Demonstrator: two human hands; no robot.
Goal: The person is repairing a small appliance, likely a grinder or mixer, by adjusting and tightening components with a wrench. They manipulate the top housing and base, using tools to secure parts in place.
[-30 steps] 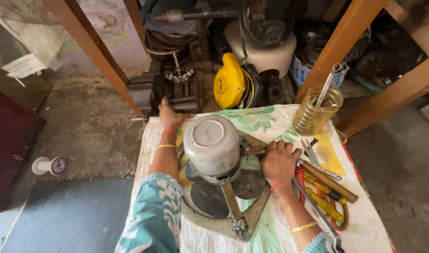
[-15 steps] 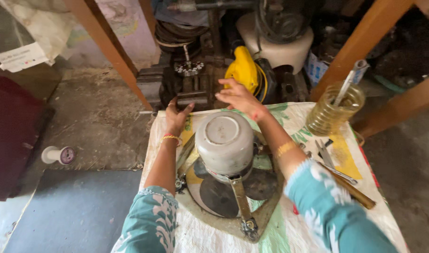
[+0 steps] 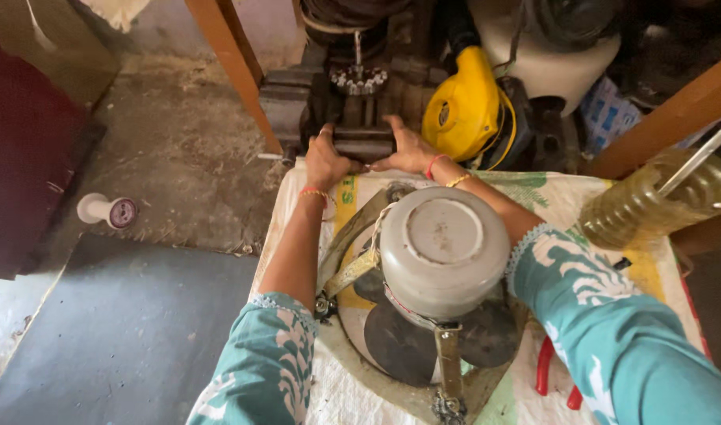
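Your left hand (image 3: 326, 161) and right hand (image 3: 408, 151) grip the dark metal block (image 3: 363, 144) beyond the table's far edge, fingers curled around it, not yet lifted.

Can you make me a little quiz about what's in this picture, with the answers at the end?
1. True or false: both hands are on the dark metal block beyond the table's far edge.
2. What colour is the power tool beside the right hand? A red, B yellow, C green.
3. What sits in the middle of the table, between the two arms?

Key:
1. True: the left hand and the right hand both rest on the dark metal block.
2. B: the power tool is yellow.
3. A round grey motor housing on a metal frame.
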